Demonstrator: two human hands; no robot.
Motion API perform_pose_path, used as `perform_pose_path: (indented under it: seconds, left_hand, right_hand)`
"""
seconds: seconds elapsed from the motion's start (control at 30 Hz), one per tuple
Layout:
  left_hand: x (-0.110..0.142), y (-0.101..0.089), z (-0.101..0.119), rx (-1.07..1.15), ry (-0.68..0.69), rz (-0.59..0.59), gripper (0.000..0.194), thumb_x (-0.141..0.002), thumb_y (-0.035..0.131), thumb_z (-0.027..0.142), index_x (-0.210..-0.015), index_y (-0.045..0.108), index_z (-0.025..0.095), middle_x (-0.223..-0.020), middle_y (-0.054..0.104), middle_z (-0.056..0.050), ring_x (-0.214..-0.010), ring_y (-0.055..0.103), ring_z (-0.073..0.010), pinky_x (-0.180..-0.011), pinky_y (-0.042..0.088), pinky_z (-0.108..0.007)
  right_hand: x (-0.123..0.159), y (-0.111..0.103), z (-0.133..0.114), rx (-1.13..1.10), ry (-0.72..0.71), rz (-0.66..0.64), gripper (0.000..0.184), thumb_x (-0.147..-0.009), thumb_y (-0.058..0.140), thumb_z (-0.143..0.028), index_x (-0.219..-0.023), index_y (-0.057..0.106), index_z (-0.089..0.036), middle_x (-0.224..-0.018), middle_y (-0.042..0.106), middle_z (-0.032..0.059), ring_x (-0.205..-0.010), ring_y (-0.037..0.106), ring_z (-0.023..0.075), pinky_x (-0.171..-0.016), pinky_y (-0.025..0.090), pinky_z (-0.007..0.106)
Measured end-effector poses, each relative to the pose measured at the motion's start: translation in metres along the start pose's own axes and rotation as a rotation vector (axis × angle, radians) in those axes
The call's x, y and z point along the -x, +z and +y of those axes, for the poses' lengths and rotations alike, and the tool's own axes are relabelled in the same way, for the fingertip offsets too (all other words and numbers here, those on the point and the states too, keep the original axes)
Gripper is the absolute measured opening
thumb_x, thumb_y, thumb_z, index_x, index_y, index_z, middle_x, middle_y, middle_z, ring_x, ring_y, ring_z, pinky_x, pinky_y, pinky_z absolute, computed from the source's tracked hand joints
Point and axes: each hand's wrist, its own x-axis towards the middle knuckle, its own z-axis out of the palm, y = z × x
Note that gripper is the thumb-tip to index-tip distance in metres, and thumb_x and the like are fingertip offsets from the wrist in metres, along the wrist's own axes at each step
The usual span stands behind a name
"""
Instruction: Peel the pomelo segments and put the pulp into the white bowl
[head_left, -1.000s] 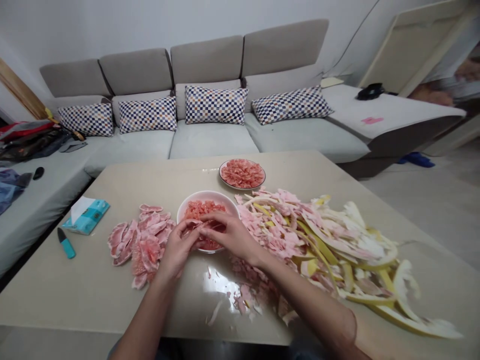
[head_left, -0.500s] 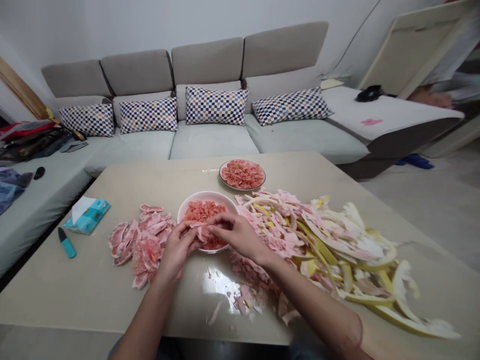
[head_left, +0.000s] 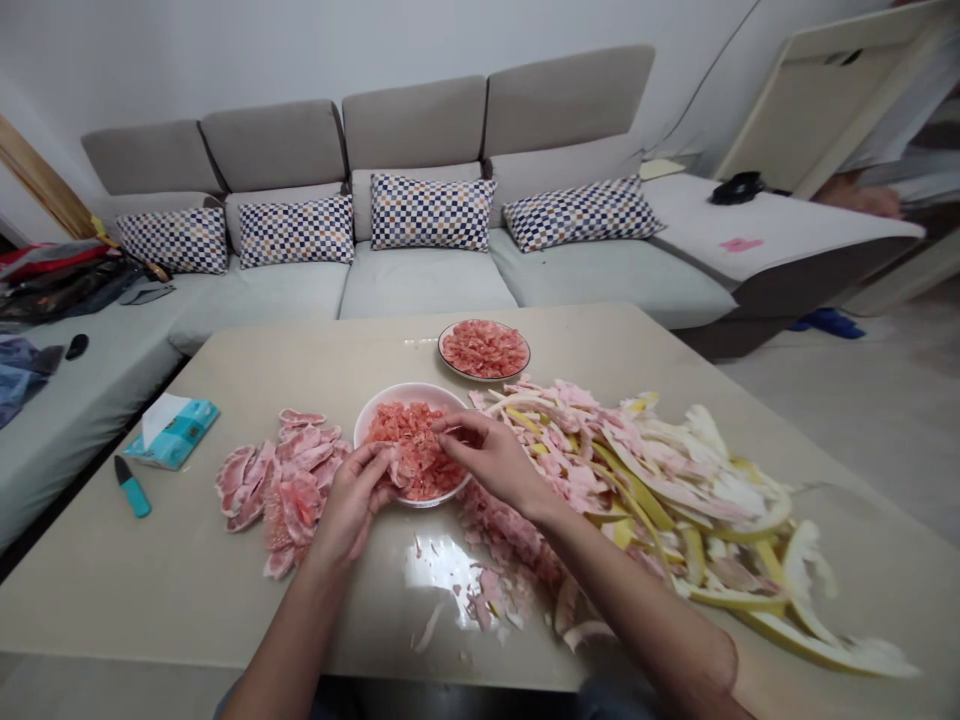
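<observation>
My left hand [head_left: 351, 502] pinches a pale pink pomelo segment [head_left: 394, 466] at the near left rim of a white bowl [head_left: 363, 420]. Loose pomelo pulp [head_left: 411, 428] fills much of the bowl. Over the bowl's right side is my right hand [head_left: 491, 460], its fingertips pressed together; whether a small bit is between them I cannot make out. Left of the bowl lies a pile of pomelo segments [head_left: 300, 465] with their skins. Behind it stands a dark-rimmed plate [head_left: 442, 362] heaped with pulp.
Yellow-and-white pomelo peel [head_left: 645, 480] and pink membrane scraps cover the table's right side. A small knife with a turquoise handle [head_left: 136, 496] and a blue tissue pack [head_left: 176, 435] lie at the left. Beyond the table [head_left: 300, 360] runs a sofa [head_left: 420, 280].
My right hand has moved right, away from my left hand, which keeps the segment and has shifted slightly. More of the pulp in the bowl now shows between them.
</observation>
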Motion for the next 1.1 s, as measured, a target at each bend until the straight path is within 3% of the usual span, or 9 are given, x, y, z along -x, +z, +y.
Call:
perform_pose_path:
  seconds: [0.07, 0.13, 0.3, 0.43, 0.6, 0.93, 1.1]
  left_hand:
    - [0.0, 0.0, -0.001, -0.004, -0.002, 0.007, 0.022, -0.075, 0.072, 0.033, -0.086, 0.066, 0.015, -0.079, 0.061, 0.0, -0.069, 0.058, -0.0091, -0.061, 0.051, -0.019]
    - [-0.001, 0.001, -0.002, -0.012, 0.003, 0.003, 0.023, -0.075, 0.071, 0.033, -0.088, 0.066, 0.015, -0.082, 0.061, -0.001, -0.071, 0.058, -0.0097, -0.062, 0.051, -0.019]
    - [-0.001, 0.0, -0.006, -0.083, 0.044, 0.002, 0.023, -0.077, 0.069, 0.035, -0.09, 0.065, 0.016, -0.086, 0.061, -0.002, -0.076, 0.058, -0.0112, -0.064, 0.051, -0.019]
    - [0.0, 0.0, -0.006, -0.115, 0.076, 0.028, 0.023, -0.076, 0.07, 0.035, -0.088, 0.066, 0.016, -0.085, 0.062, -0.002, -0.076, 0.058, -0.0114, -0.064, 0.051, -0.019]
    - [0.0, 0.001, -0.006, -0.079, 0.056, 0.041, 0.025, -0.075, 0.071, 0.036, -0.09, 0.066, 0.016, -0.087, 0.061, -0.003, -0.077, 0.058, -0.0119, -0.065, 0.052, -0.021]
    - [0.0, 0.0, -0.005, 0.042, 0.044, 0.05, 0.023, -0.076, 0.071, 0.032, -0.09, 0.066, 0.015, -0.083, 0.062, -0.002, -0.072, 0.06, -0.0107, -0.063, 0.053, -0.02]
    - [-0.002, -0.001, -0.003, 0.108, 0.009, 0.042, 0.022, -0.074, 0.074, 0.029, -0.089, 0.066, 0.015, -0.084, 0.065, -0.003, -0.071, 0.063, -0.0114, -0.065, 0.055, -0.022]
  right_hand:
    - [0.001, 0.003, 0.0, 0.068, -0.083, -0.034, 0.015, -0.08, 0.061, -0.023, -0.091, 0.072, -0.02, -0.106, 0.069, 0.0075, -0.102, 0.062, 0.022, -0.093, 0.046, 0.038]
    - [0.004, 0.009, -0.002, 0.086, -0.118, -0.091, 0.016, -0.083, 0.061, -0.025, -0.093, 0.074, -0.022, -0.108, 0.068, 0.0073, -0.105, 0.06, 0.0215, -0.097, 0.044, 0.038]
    - [0.009, 0.026, -0.004, 0.084, -0.145, -0.114, 0.011, -0.082, 0.065, -0.025, -0.088, 0.073, -0.02, -0.089, 0.07, 0.0051, -0.088, 0.063, 0.0192, -0.083, 0.048, 0.034]
    - [0.01, 0.026, -0.006, 0.125, -0.179, -0.093, 0.011, -0.083, 0.062, -0.02, -0.077, 0.071, -0.019, -0.08, 0.07, 0.0032, -0.079, 0.062, 0.0173, -0.079, 0.047, 0.031]
    - [0.01, 0.02, -0.011, 0.119, -0.144, -0.057, 0.012, -0.081, 0.059, -0.018, -0.071, 0.067, -0.018, -0.078, 0.069, 0.0025, -0.077, 0.062, 0.0171, -0.075, 0.047, 0.03]
    - [0.01, 0.018, -0.008, 0.022, -0.028, 0.02, 0.014, -0.081, 0.057, -0.025, -0.083, 0.068, -0.017, -0.08, 0.069, 0.003, -0.07, 0.061, 0.0157, -0.065, 0.048, 0.027]
    - [0.006, 0.013, 0.008, 0.101, -0.01, 0.026, 0.017, -0.081, 0.059, -0.022, -0.093, 0.071, -0.02, -0.095, 0.072, 0.0051, -0.082, 0.066, 0.0183, -0.075, 0.052, 0.031]
